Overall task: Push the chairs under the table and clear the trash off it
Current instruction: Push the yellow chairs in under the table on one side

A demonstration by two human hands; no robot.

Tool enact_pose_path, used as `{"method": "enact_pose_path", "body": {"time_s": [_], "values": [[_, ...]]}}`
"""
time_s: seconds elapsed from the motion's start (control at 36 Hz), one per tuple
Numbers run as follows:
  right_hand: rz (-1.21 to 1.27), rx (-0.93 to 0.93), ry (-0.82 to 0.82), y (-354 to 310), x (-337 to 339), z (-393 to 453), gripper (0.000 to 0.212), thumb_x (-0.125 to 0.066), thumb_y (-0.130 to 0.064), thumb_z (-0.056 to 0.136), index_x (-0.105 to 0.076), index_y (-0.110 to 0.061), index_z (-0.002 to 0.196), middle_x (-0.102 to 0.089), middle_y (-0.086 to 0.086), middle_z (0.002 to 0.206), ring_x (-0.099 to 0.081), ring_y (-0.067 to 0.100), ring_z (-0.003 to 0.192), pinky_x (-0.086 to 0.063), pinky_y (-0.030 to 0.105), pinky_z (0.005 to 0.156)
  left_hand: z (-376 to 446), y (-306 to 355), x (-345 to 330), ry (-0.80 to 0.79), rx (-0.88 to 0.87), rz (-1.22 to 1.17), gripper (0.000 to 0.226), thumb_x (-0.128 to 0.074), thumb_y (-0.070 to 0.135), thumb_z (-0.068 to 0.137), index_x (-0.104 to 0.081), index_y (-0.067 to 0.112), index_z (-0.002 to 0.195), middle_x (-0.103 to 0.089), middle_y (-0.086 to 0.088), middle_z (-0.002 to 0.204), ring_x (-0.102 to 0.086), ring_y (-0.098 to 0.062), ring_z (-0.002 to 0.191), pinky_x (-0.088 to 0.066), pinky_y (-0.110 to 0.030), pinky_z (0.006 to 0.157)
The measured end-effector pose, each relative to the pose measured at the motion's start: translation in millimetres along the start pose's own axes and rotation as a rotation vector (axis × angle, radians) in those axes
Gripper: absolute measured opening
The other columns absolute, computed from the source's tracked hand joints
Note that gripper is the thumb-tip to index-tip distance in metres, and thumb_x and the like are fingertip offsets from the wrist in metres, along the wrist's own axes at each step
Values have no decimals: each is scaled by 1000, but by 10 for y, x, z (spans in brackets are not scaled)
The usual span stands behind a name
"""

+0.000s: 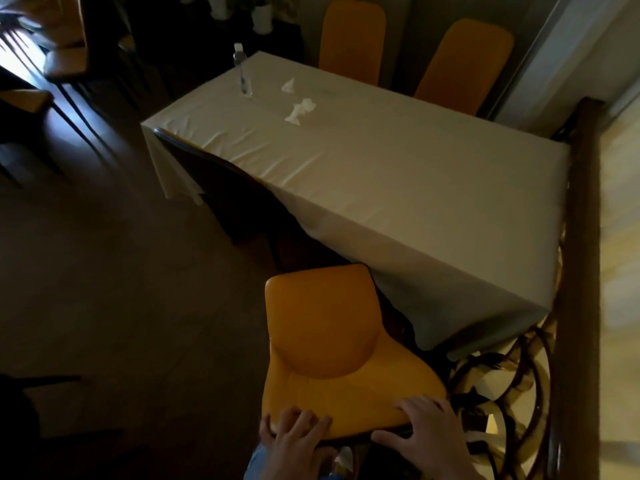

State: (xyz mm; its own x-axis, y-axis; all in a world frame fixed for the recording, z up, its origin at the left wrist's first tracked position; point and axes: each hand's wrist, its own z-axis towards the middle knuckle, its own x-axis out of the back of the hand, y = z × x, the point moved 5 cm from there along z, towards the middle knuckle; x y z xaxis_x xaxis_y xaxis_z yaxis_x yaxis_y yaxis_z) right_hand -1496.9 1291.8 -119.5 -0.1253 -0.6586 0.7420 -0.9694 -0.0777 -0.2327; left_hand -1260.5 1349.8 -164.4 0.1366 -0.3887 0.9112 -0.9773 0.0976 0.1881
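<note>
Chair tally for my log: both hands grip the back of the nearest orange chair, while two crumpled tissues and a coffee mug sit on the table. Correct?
No mug: the head view shows a clear water bottle beside the tissues on the table. The left hand and right hand do grip the nearest orange chair.

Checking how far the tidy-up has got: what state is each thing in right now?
Near chair: pulled out, both hands on its back edge.
Left hand: gripping the chair.
Right hand: gripping the chair.
Far chairs: against the table.
Bottle: upright, capped.
Tissues: crumpled on the table.
</note>
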Motion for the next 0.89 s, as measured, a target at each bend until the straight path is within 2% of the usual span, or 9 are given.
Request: {"method": "enact_pose_path", "body": {"time_s": [0.19,0.28,0.31,0.36,0.39,0.44,0.56,0.69,0.89], "values": [[59,-51,53,-115,8,131,94,-25,-102,62,-50,-38,127,-51,-21,130,-39,2,125,-18,29,111,194,-266,31,-65,-15,35,52,-8,77,85,-51,63,111,-39,29,104,-56,-3,91,-56,-50,62],[83,-77,57,-188,26,215,93,-24,-101,63,-50,-38,127,-50,-21,132,-39,3,127,-18,31,113,305,-401,162,-122,-30,-32,52,-8,77,86,-48,62,116,-41,29,106,-44,-2,102,-54,-55,67],[88,-85,69,-212,38,227,92,-24,-100,64,-49,-38,127,-49,-21,132,-38,3,128,-17,31,114,352,-425,219,-136,-45,-36,56,-7,79,84,-48,61,119,-42,29,110,-39,-3,107,-51,-61,75],[94,-115,101,-270,56,290,92,-21,-100,64,-49,-39,127,-49,-21,133,-38,3,128,-17,32,114,495,-454,304,-117,-139,-86,77,-1,86,72,-39,57,132,-40,24,127,-27,-7,125,-24,-70,100],[95,-129,123,-306,67,325,94,-18,-101,62,-49,-39,126,-48,-21,133,-37,3,129,-17,33,114,547,-498,340,-173,-139,-160,88,2,88,64,-34,55,137,-36,22,133,-21,-8,130,-10,-66,107],[101,-154,169,-375,82,402,101,-11,-103,58,-49,-39,127,-48,-20,134,-37,3,130,-17,34,115,681,-589,454,-184,-153,-188,95,5,89,59,-31,53,140,-33,21,137,-17,-9,133,-2,-59,111],[100,-192,225,-480,69,574,102,-8,-100,64,-45,-38,136,-46,-18,140,-33,9,135,-16,37,118,939,-758,654,-207,-211,-175,85,-5,87,67,-32,52,140,-32,21,138,-16,-9,135,0,-57,112],[160,-179,254,-583,149,786,97,-7,-97,70,-40,-39,141,-38,-18,145,-26,12,139,-12,39,119,1287,-925,844,-208,-274,-174,91,1,86,63,-33,51,140,-33,19,136,-17,-11,134,1,-57,112],[167,-176,222,-783,318,1116,77,-16,-88,80,-33,-47,143,-35,-19,146,-24,15,138,-13,42,116,1656,-1208,1050,-191,-308,-148,81,-9,86,71,-37,51,138,-35,21,128,-21,-8,132,-2,-57,116]]}}
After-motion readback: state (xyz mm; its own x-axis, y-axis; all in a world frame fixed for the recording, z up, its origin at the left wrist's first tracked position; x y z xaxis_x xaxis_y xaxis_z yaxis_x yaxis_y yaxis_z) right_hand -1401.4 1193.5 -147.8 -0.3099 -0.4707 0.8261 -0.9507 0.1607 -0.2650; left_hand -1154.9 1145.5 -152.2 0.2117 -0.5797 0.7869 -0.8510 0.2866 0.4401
